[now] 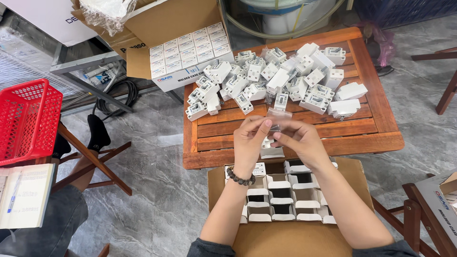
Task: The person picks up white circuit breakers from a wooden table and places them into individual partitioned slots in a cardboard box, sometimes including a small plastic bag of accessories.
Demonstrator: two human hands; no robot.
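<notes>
Small clear bag (278, 115) pinched by both hands' fingers (264, 124) above carton (285, 238) of open white boxes (280, 192).

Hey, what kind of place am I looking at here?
Probably a small packing workshop: a pile of white electrical parts on a wooden table, a carton of open small boxes, and both hands holding a clear bag.
</notes>
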